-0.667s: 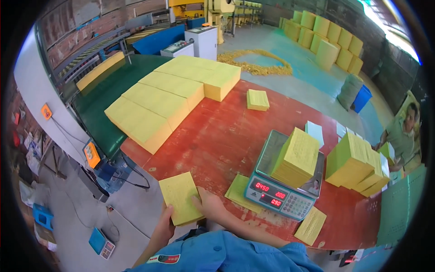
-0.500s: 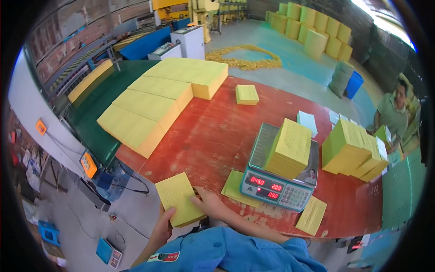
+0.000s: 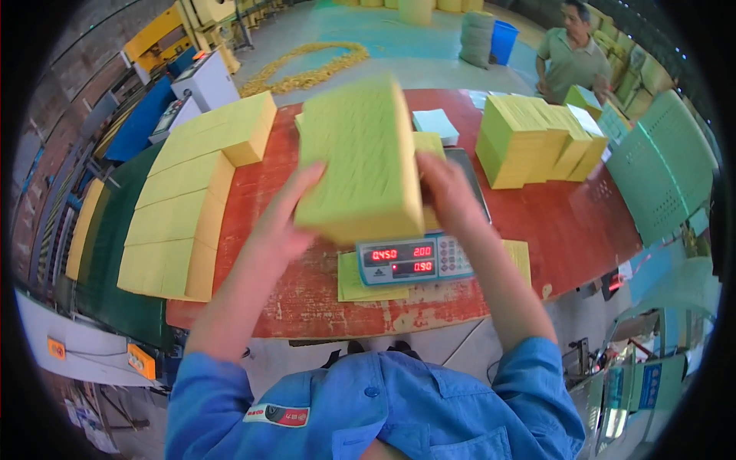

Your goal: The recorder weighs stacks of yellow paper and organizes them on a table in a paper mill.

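A thick stack of yellow paper sheets [image 3: 353, 153], blurred by motion, is held up over the table between my two hands. My left hand [image 3: 287, 211] presses against its left side, thumb on the near face. On the right side my right hand [image 3: 451, 192] grips it, its fingertips partly hidden. Just below and behind the stack is a digital scale [image 3: 418, 257] with red lit figures and a keypad. More yellow paper [image 3: 429, 143] shows behind the held stack, mostly covered by it. Loose yellow sheets [image 3: 372, 287] lie partly under the scale's front.
Large yellow paper blocks [image 3: 184, 192] line the red table's [image 3: 268, 307] left side. Several yellow stacks [image 3: 529, 142] stand at right, near a pale blue pad [image 3: 435, 126]. Beyond them is another person [image 3: 573, 61]. A green perforated panel [image 3: 663, 172] borders the right edge.
Both hands have risen from the table's near left edge to above the scale, a yellow paper stack between them. The view has turned to the right.
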Motion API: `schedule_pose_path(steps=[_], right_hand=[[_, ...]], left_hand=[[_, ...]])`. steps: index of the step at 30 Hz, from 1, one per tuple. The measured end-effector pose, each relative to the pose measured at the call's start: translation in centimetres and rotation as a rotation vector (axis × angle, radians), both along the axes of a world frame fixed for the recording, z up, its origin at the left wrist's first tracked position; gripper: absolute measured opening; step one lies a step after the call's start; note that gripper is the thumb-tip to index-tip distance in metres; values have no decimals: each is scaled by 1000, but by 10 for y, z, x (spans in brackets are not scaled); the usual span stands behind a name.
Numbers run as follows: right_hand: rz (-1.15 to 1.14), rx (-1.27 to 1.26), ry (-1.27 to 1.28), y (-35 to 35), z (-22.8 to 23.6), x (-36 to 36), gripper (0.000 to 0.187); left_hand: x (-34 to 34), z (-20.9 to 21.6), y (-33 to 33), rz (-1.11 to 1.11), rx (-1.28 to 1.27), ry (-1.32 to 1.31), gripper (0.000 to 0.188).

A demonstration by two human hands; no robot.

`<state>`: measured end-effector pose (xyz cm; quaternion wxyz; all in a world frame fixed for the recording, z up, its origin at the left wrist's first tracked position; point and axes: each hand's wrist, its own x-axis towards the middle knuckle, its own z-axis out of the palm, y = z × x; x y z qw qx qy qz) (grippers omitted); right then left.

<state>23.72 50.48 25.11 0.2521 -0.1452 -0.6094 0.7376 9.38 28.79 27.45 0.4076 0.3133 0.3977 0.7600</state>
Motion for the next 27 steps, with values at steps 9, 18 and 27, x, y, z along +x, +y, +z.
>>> schedule_pose_path(steps=[9,18,27], right_hand=[[-161,-169,-95,104,-9,-10,32],[-156,-179,-115,102,-30,-8,31],[-234,-64,-198,98,-28,-14,33]], left_hand=[[-26,36,140,-149,-494,82,79],[-23,18,139,-59,-537,134,81],[-19,12,132,22,-497,114,80]])
